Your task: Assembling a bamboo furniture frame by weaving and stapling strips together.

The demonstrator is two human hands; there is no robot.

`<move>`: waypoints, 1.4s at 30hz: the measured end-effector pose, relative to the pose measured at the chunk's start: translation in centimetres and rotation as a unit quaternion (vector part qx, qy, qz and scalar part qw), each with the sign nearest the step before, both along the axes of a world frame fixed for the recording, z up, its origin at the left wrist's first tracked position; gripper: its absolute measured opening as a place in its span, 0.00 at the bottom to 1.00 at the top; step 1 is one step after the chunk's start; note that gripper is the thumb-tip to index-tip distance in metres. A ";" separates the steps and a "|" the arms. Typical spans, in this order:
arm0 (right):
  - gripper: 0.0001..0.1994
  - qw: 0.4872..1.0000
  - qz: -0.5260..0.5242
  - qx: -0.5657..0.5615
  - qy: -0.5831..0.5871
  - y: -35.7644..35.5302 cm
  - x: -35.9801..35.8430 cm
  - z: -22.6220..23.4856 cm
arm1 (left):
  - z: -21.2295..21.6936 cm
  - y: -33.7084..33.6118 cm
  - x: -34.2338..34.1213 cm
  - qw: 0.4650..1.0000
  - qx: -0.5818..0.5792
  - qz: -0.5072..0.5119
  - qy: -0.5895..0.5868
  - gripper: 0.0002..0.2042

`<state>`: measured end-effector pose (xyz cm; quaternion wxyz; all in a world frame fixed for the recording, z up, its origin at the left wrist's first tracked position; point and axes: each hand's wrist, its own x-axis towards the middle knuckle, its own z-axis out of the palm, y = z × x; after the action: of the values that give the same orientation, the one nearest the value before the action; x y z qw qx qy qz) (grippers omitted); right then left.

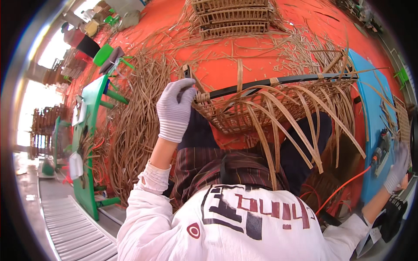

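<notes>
Across my lap lies a half-woven wicker basket (pixel 230 122) with a dark rim bar (pixel 287 81) along its far side. Several long loose strips (pixel 307 143) arch off the rim toward me. My left hand (pixel 176 108), in a striped pale glove, has its fingers curled round the basket's left corner, beside the upright dark end piece (pixel 187 71). Far to the right, my gloved right hand (pixel 398 167) is smeared by motion at the edge of a blue table (pixel 362 65). Nearest to it on that table is a dark hand tool (pixel 382 147) with an orange hose (pixel 344 187).
A heap of brown strips (pixel 139 113) covers the floor on the left. Beyond the basket stand stacked woven baskets (pixel 235 17) on the red floor (pixel 165 24), amid scattered scraps. A green table (pixel 82 187) and a roller conveyor (pixel 74 226) are at the left.
</notes>
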<state>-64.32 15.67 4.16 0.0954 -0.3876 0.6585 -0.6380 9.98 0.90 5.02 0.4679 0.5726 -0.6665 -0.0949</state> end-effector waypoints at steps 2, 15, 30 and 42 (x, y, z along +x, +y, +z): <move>0.17 0.977 0.076 0.039 0.194 -4.7 11.7 4.0 | -0.9 0.1 0.8 1.000 0.015 0.002 -0.020 0.09; 0.15 0.816 0.490 0.048 0.301 -16.4 49.4 3.5 | -3.4 -0.5 3.2 0.991 -0.084 -0.022 -0.097 0.10; 0.06 0.760 0.483 -0.170 0.399 -19.3 58.2 3.5 | -5.8 -3.7 3.2 0.974 -0.127 -0.155 -0.105 0.15; 0.12 0.837 0.525 0.063 0.142 -21.1 59.7 4.1 | -6.4 -3.9 2.8 0.974 -0.118 -0.127 -0.147 0.12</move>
<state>-4.64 -5.42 8.30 0.3454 -0.7547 0.4013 -0.3874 12.74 -2.96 -1.38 0.4131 0.4318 -0.8018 0.0104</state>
